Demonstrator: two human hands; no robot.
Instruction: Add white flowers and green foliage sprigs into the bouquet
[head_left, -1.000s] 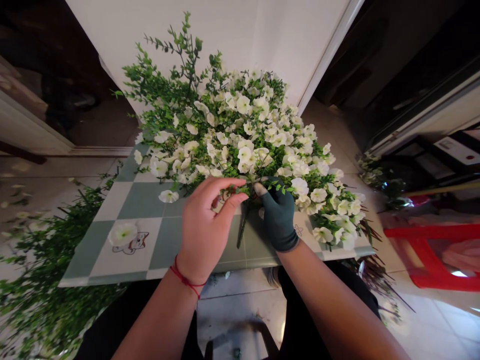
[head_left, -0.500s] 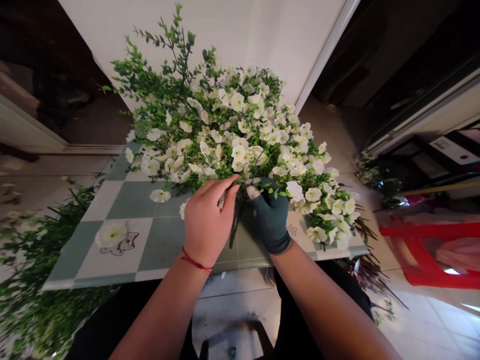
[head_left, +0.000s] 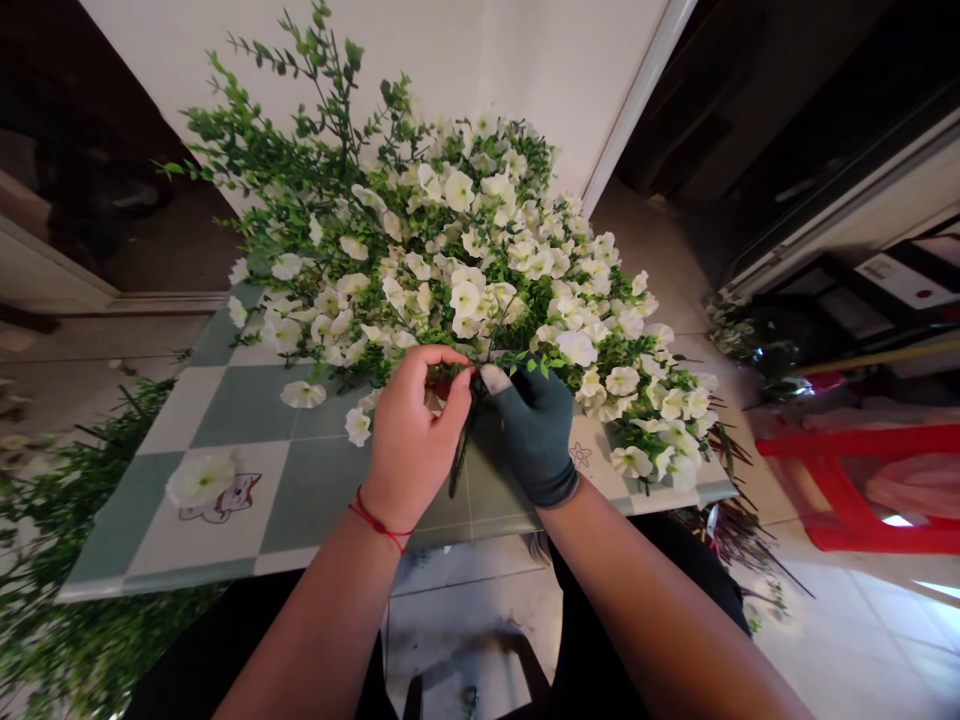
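Note:
A large heap of white artificial flowers (head_left: 465,290) with green leaves covers the back of the checkered table (head_left: 240,405). My left hand (head_left: 420,420), bare with a red string at the wrist, pinches at a thin stem near the middle, thumb and forefinger nearly meeting. Beside it on the right, my right hand (head_left: 532,425) wears a dark glove with the thumb tip uncovered and is closed around the stems (head_left: 459,455), whose dark ends point down toward me. Small green leaves show above the gloved fingers. What exactly lies between the left fingertips is too small to tell.
A loose white flower (head_left: 201,480) lies at the table's left, another (head_left: 303,395) nearer the heap. Green foliage (head_left: 97,520) fills the floor at left. A red stool (head_left: 840,490) stands at right, with dark reddish sprigs near the table's right edge. A white panel rises behind.
My left thumb and forefinger have gone from straighter to a rounded pinch beside the stem. The view has shifted slightly, so the table and flowers appear farther left.

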